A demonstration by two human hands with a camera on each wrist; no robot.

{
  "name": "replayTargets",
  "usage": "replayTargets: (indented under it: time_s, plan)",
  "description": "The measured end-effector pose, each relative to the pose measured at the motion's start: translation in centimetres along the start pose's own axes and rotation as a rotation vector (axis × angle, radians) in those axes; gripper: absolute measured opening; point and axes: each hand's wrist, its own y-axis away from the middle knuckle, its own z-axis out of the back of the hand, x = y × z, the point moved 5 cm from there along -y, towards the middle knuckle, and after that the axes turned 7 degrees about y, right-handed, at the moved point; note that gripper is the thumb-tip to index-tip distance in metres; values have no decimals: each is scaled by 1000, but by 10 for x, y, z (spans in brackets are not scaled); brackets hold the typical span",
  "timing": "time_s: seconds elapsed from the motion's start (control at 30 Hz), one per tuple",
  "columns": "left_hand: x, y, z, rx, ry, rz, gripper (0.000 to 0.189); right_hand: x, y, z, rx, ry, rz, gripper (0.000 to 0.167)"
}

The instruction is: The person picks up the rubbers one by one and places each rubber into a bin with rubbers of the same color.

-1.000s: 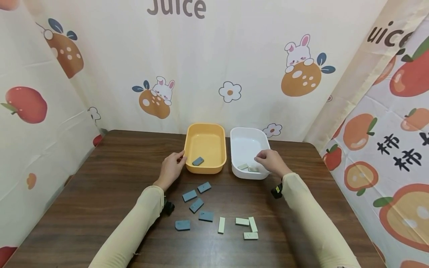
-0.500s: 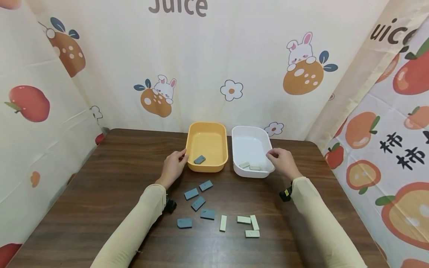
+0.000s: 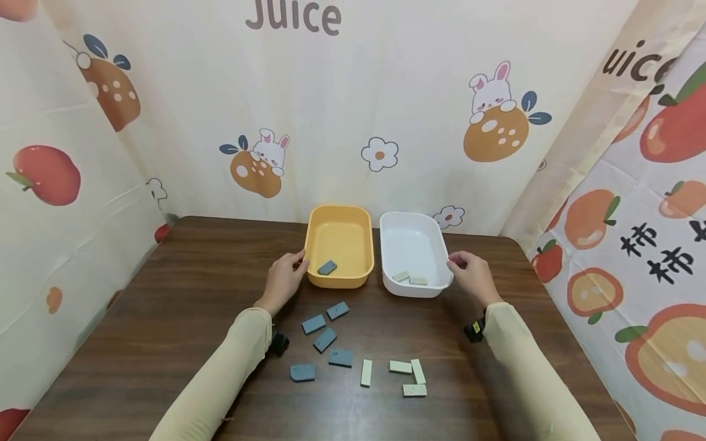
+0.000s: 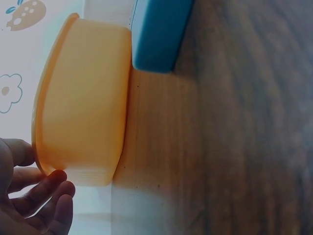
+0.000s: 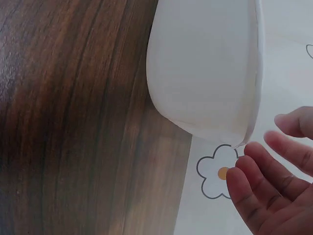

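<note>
My left hand (image 3: 284, 283) pinches the left rim of the yellow tray (image 3: 339, 283), thumb and fingers meeting at its edge in the left wrist view. One blue-grey tile (image 3: 327, 267) lies inside that tray. To its right stands the white tray (image 3: 416, 292) with two pale green tiles, one flat tile (image 3: 418, 281) near its front wall. My right hand (image 3: 473, 277) is at the white tray's right rim. In the right wrist view its thumb and fingers (image 5: 244, 191) are apart, with nothing between them, and the fingertips are close to the tray's corner.
In front of the trays several blue-grey tiles (image 3: 341, 358) lie scattered on the brown table (image 3: 182, 331). Several pale green tiles (image 3: 400, 367) lie to their right. A patterned curtain (image 3: 331, 122) hangs close behind both trays.
My right hand has moved right, from over the inside of the white tray to its right rim. The left hand stays at the yellow tray's rim, and the tiles have not moved.
</note>
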Motion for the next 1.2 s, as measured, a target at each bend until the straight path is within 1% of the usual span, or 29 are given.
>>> replayTargets:
  time_s: [0.17, 0.27, 0.43, 0.5, 0.63, 0.7, 0.87, 1.03, 1.2]
  plan:
    - [1, 1, 0, -2, 1, -3, 43, -4, 1, -2, -19, 12, -13, 31]
    - [1, 1, -2, -4, 3, -12, 43, -9, 3, -5, -11, 26, -26, 33]
    - [2, 2, -7, 0, 6, -1, 43, -17, 8, -9, 7, 42, -55, 37]
    - [3, 1, -8, 1, 5, 7, 42, -19, 9, -10, 11, 46, -53, 37]
    - [2, 0, -5, -19, -11, 13, 42, -21, 9, -16, 32, 29, -49, 41]
    - [0, -1, -3, -26, -18, 10, 42, -23, 10, -19, 49, 5, -65, 44]
    - [0, 0, -3, -2, -25, 21, 43, -25, 14, -22, 76, -18, -111, 45]
    - [1, 1, -3, -3, -30, 16, 43, -25, 15, -23, 69, -24, -99, 43]
    - [0, -2, 0, -7, -38, 1, 43, -21, 12, -22, 74, -18, -87, 43]
